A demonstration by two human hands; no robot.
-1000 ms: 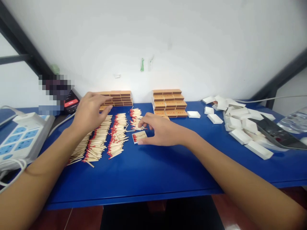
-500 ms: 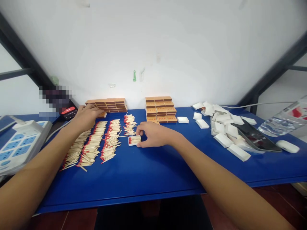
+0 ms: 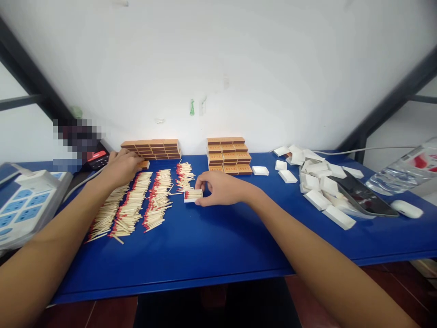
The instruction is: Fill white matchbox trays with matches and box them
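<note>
My right hand (image 3: pixel 223 187) pinches the right end of a small white matchbox tray (image 3: pixel 190 200), which is filled with red-tipped matches. Farther left, my left hand (image 3: pixel 123 167) has its fingers closed around an orange-brown matchbox sleeve (image 3: pixel 145 165) in front of the left stack; the fingers partly hide it. Between the hands, loose matches (image 3: pixel 159 193) lie in long piles, with a smaller pile (image 3: pixel 185 177) just behind the tray.
Matchboxes form a left stack (image 3: pixel 155 149) and a stepped middle stack (image 3: pixel 228 157) against the wall. Several white trays (image 3: pixel 317 175) are heaped on the right, near a tablet-like device (image 3: pixel 365 196), a white mouse (image 3: pixel 408 209) and a water bottle (image 3: pixel 399 171). A power strip (image 3: pixel 25 205) sits left on the blue table (image 3: pixel 218 246).
The filled tray has shifted slightly right and away from me, raised or tilted a little in my right hand. My left hand has drawn slightly left with the matchbox sleeve.
</note>
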